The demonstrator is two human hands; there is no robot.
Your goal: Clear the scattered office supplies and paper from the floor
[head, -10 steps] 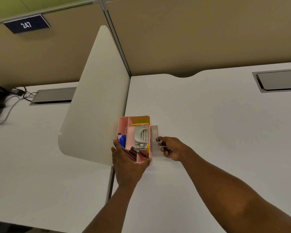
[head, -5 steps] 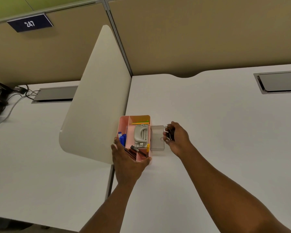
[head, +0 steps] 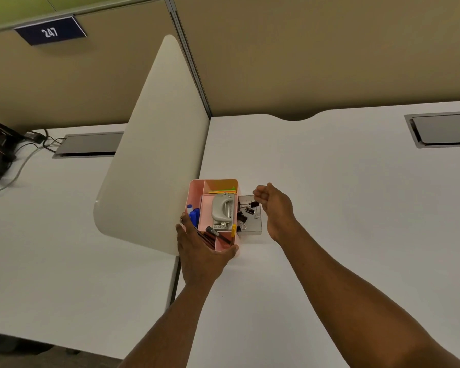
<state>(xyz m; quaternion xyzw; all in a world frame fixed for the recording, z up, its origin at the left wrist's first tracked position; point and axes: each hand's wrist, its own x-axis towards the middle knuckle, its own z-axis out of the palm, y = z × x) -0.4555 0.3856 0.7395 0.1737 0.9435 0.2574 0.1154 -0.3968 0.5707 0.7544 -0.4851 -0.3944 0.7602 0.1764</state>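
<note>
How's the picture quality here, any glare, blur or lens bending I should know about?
Head view: even, soft overhead light with no strong glare; faint shadows lie under the pink organizer and the right hand. Wide-angle bending curves the white desk edges and the partition lines. The binder clips in the clear tray look small and slightly soft. The left hand is sharp.

A single head-worn wide-angle view looks forward and steeply down from above the white surface [head: 329, 208], with both forearms entering from 6 o'clock and reaching toward the centre. The pink organizer [head: 194, 192] sits near the middle at arm's length, the partition wall [head: 303, 62] fills 12 o'clock (its lines bowed by the lens), and a divider panel [head: 154, 155] stands toward 10 o'clock.
</note>
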